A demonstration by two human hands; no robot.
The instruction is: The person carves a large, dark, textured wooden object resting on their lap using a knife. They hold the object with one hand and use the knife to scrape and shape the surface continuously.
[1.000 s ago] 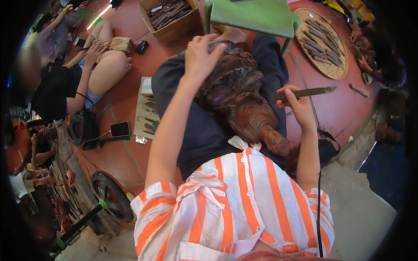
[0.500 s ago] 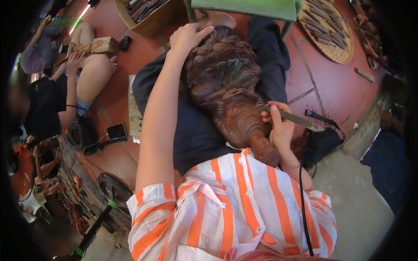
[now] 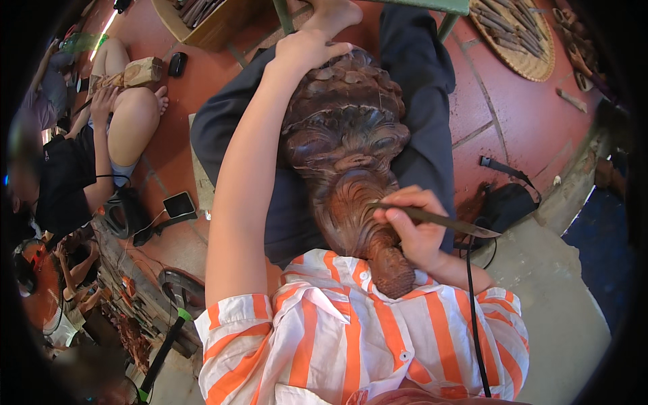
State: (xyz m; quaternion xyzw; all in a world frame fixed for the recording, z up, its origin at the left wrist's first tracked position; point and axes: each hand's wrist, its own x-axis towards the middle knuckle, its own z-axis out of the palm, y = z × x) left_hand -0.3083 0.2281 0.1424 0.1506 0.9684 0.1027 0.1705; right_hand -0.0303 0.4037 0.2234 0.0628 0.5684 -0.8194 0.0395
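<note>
A dark brown wood carving (image 3: 347, 148) lies across my lap, its bumpy, wide end far from me and its narrow, textured end against my shirt. Around the far left edge of that wide end my left hand (image 3: 305, 50) is closed, thumb stretched over the top, fingertips hidden. In my right hand (image 3: 420, 226) is a slim flat metal carving tool (image 3: 439, 219), pinched between thumb and fingers. Its thin tip meets the grooved, rounded part near the narrow end. The tool's other end, pale and slanted, points right.
A green stool (image 3: 432, 5) stands beyond my knees. Wooden-looking sticks fill a round woven tray (image 3: 540, 69) at far right and a box (image 3: 223, 23) at far left. A seated person (image 3: 74, 162) works at left near a phone (image 3: 179, 204). A black bag (image 3: 506, 206) lies right.
My right hand and the tool have shifted left and slightly nearer on the carving. The carving's narrow end has swung left and toward me. My left hand still grips the far end.
</note>
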